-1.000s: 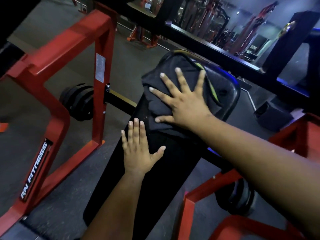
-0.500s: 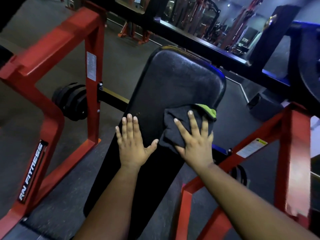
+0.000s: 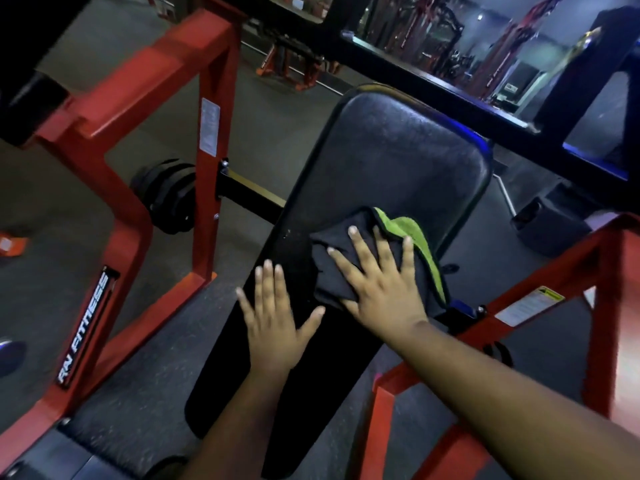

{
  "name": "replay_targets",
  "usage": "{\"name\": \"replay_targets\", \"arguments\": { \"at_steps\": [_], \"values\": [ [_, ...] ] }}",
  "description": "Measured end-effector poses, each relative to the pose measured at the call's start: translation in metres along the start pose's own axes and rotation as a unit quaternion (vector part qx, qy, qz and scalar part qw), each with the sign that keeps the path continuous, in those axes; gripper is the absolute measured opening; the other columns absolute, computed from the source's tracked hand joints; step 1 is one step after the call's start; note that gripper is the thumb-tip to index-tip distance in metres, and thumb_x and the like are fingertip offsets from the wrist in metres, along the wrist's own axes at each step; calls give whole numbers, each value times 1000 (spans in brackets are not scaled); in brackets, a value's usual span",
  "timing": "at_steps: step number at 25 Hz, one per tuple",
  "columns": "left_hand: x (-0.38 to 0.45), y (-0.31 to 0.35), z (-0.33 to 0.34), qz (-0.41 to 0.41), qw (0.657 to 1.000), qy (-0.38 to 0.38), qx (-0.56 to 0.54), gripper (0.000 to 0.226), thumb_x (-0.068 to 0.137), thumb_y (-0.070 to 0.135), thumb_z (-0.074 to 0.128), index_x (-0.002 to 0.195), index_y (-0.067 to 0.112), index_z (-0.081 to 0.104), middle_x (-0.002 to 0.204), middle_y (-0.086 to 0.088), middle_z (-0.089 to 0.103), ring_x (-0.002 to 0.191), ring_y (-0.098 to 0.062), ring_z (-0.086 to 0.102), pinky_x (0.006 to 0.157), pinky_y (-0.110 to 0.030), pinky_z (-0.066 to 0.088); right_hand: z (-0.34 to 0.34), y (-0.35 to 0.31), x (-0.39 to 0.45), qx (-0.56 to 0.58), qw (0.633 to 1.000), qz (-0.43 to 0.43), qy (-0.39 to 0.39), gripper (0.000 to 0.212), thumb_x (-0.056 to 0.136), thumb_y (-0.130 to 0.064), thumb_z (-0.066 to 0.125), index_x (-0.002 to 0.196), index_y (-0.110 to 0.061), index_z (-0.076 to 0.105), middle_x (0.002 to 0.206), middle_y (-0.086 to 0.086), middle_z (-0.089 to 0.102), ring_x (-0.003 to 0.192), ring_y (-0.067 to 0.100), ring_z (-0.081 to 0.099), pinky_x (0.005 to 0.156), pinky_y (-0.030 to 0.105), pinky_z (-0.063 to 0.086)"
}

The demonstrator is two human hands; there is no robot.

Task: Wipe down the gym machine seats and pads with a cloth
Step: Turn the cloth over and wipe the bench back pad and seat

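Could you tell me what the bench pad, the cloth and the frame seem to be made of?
Bench pad: likely vinyl over padding; black, pebbled, faint sheen.
Cloth: soft fabric, perhaps microfibre; black with a green side, rumpled under the right hand.
Frame: painted metal tubing, glossy red.

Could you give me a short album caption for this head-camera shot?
Right hand presses a black-and-green cloth on the black bench pad; left hand lies flat beside it.

Dim gym light, bluish glow upper right, soft blur throughout, wide-angle bending at edges.
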State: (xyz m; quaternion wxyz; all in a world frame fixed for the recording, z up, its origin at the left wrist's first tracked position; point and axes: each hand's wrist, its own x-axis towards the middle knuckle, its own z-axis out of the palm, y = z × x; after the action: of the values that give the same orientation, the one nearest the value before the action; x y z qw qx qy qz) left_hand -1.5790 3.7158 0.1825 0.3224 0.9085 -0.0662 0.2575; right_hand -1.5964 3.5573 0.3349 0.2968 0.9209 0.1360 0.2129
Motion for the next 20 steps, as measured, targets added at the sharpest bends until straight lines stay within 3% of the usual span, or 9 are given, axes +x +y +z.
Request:
{"name": "replay_targets", "arguments": {
  "at_steps": [2, 3, 6, 8, 9, 13, 16, 18, 20],
  "values": [
    [-38, -16, 9, -32, 999, -12, -7, 100, 94, 73, 37, 159, 0, 13, 168, -16, 8, 156, -32, 11, 117, -67, 22, -7, 25, 26, -17, 996, -87, 19, 93, 73, -52, 74, 155, -36, 33, 167, 7, 20, 152, 38, 21, 109, 78, 10],
    [-47, -22, 14, -43, 999, -29, -13, 100, 95, 75, 33, 159, 2, 10, 169, -15, 5, 156, -32, 9, 117, -67, 21, -16, 42, 49, -22, 996, -81, 40, 93, 72, -45, 77, 154, -35, 34, 166, 7, 23, 151, 35, 23, 108, 80, 11],
    [-50, -25, 23, -58, 997, -50, -22, 101, 94, 78, 26, 160, 6, 2, 169, -14, -2, 156, -31, 3, 122, -63, 11, -47, 70, 135, 28, 992, 99, 68, 84, 82, -49, 64, 156, -37, 26, 168, 4, 17, 154, 31, 16, 113, 76, 5],
    [-46, -25, 25, -47, 998, -36, -23, 102, 94, 78, 28, 160, 4, 6, 169, -16, 3, 156, -32, 6, 123, -59, 9, -44, 33, 153, 31, 982, 162, 95, 81, 84, -62, 50, 157, -35, 25, 168, 5, 16, 154, 33, 11, 118, 68, 3],
    [-47, -26, 27, -47, 998, -33, -23, 102, 94, 77, 29, 159, 2, 10, 168, -18, 7, 156, -33, 7, 124, -59, 9, -32, 1, 145, 34, 984, 140, 101, 82, 83, -64, 48, 157, -34, 28, 168, 6, 18, 154, 34, 12, 119, 64, 4],
    [-73, -37, 31, -80, 995, -54, -41, 106, 93, 79, 30, 155, -6, 19, 165, -23, 12, 155, -35, 12, 121, -62, 18, 25, -110, 56, 23, 987, -144, 63, 83, 76, -61, 66, 150, -28, 46, 163, 11, 30, 144, 37, 36, 120, 63, 7],
    [-123, -58, 33, -125, 987, -91, -35, 112, 88, 84, 31, 159, 0, 7, 168, -17, 2, 156, -32, 5, 118, -65, 23, 21, -83, 54, -24, 969, -244, 43, 93, 71, -60, 73, 153, -31, 40, 163, 10, 31, 138, 33, 44, 117, 68, 2],
    [-136, -63, 33, -135, 984, -108, -44, 115, 86, 84, 34, 159, 2, -1, 169, -15, -5, 156, -32, 0, 119, -64, 21, 5, -23, 67, -27, 981, -184, 45, 93, 73, -58, 70, 155, -35, 32, 164, 8, 29, 141, 32, 41, 113, 77, 1],
    [-132, -60, 31, -136, 982, -118, -48, 117, 85, 83, 36, 159, 1, -4, 168, -17, -8, 156, -33, -2, 121, -63, 16, -11, 28, 67, -17, 997, -51, 54, 85, 82, -57, 59, 157, -39, 25, 166, 6, 22, 151, 31, 24, 112, 78, 4]
  ]
}}
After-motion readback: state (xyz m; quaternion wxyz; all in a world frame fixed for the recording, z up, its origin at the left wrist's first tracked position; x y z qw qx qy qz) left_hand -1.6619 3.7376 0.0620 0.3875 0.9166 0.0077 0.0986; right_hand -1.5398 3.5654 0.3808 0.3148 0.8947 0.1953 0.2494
